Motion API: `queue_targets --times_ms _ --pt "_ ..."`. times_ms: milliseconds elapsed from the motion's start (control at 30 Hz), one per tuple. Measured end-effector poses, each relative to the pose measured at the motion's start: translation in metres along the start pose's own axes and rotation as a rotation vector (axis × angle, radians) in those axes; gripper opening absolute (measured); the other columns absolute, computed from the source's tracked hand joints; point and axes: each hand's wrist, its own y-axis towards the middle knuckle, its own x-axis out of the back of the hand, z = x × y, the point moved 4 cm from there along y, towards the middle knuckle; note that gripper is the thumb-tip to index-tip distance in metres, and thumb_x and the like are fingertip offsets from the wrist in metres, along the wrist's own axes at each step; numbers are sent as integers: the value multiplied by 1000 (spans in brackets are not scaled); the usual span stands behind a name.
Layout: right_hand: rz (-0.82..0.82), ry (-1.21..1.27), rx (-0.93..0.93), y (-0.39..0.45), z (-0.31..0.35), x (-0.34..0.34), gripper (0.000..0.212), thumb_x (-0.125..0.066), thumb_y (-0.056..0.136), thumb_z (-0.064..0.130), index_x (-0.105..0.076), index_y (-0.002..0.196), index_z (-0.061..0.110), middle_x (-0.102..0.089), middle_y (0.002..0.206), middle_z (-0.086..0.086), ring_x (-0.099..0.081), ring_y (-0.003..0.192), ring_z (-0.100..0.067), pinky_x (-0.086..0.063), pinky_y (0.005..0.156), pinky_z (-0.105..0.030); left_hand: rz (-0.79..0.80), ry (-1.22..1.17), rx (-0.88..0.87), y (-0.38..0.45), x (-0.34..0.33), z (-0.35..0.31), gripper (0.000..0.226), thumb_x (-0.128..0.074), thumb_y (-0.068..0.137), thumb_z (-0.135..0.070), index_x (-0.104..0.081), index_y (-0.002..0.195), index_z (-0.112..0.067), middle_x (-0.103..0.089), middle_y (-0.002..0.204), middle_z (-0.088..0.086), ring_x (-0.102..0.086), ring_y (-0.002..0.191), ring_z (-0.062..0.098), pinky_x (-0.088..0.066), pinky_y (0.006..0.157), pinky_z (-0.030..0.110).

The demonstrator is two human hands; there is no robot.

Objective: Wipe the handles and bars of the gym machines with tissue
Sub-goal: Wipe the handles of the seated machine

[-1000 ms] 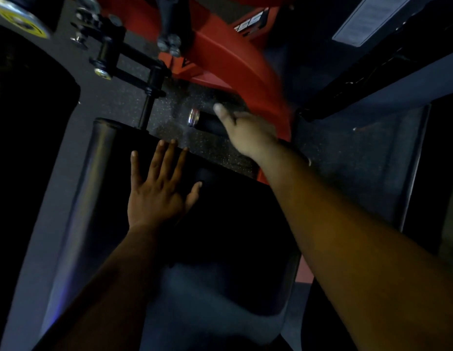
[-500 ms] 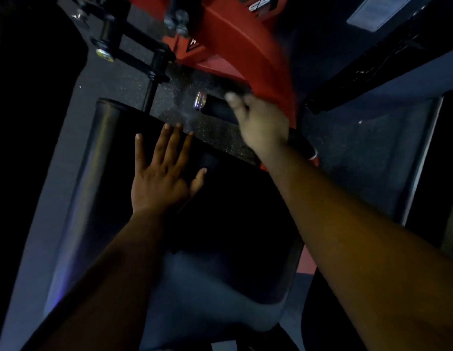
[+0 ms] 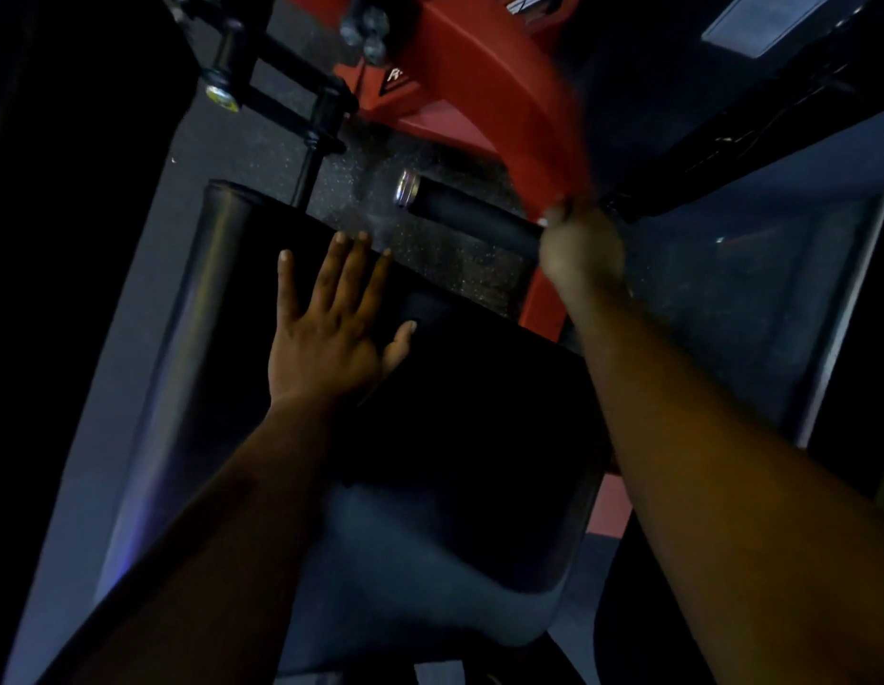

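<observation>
Largest beneath me is the black padded vinyl seat [image 3: 479,437], filling the frame from centre down to six o'clock. At twelve o'clock curves the red steel machine frame [image 3: 479,91]. Between them, toward one o'clock, lies the black foam-covered handle with a chrome end cap [image 3: 469,215]. My left hand [image 3: 331,333] rests flat on the seat, fingers straight and spread. My right hand [image 3: 580,249] curls round the handle's inner end; tissue there I cannot make out.
</observation>
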Motion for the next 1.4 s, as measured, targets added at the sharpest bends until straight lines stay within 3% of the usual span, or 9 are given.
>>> queue_targets --times_ms 100,267,433,600,800,900,1033,1233,1400 --pt "176 -43 275 -4 75 1 54 -16 112 42 -56 134 12 -63 132 -14 -59 120 -32 -42 90 -37 -16 13 8 0 0 0 78 -35 103 -66 -23 164 -19 -14 172 5 -6 160 21 -3 124 64" --pt "39 -108 707 -26 69 1 55 -32 105 60 -59 127 18 -68 120 -9 -65 105 -36 -44 73 -39 -34 -17 10 0 1 0 78 -37 101 -64 -28 163 -17 -19 171 7 -9 159 22 -2 124 64" --pt "-71 -135 401 -20 4 8 88 -15 85 88 -59 78 13 -65 72 -10 -58 67 -34 -31 58 -35 -28 7 1 1 0 0 77 -35 104 -65 -26 163 -18 -17 172 6 -8 159 22 -4 123 65" --pt "278 -72 379 9 88 -10 78 -17 92 84 -57 69 20 -65 71 -4 -68 75 -28 -47 66 -34 -31 1 2 0 -1 1 76 -35 103 -64 -26 163 -17 -18 171 6 -8 159 22 -5 123 65" --pt "264 -6 632 -5 68 -4 80 -32 82 89 -62 98 17 -72 89 -4 -71 81 -23 -54 71 -38 -16 -14 7 1 1 0 77 -33 102 -65 -27 163 -17 -18 171 7 -7 160 22 -1 124 64" --pt "127 -48 497 -11 -5 6 85 -32 85 88 -66 106 13 -74 93 -9 -69 90 -32 -42 68 -32 -23 7 9 0 1 1 76 -34 104 -64 -27 163 -17 -18 171 7 -7 160 22 -5 124 65" --pt "-78 -60 303 -18 -13 11 90 -16 84 85 -66 82 9 -69 82 -16 -64 80 -39 -31 62 -35 -23 -1 4 0 0 0 76 -33 104 -64 -28 162 -17 -19 171 7 -7 160 22 -5 124 65" --pt "246 -199 414 -5 130 -13 88 -21 83 93 -68 103 22 -65 87 -4 -55 71 -24 -36 56 -30 18 5 12 1 1 0 79 -28 101 -67 -23 164 -19 -13 172 5 -3 160 21 0 125 63" --pt "354 72 580 -4 95 -7 54 -45 96 72 -62 94 21 -67 80 1 -69 68 -15 -52 58 -35 3 -12 21 1 0 1 79 -32 101 -66 -22 164 -19 -14 172 5 -5 160 21 0 125 63"
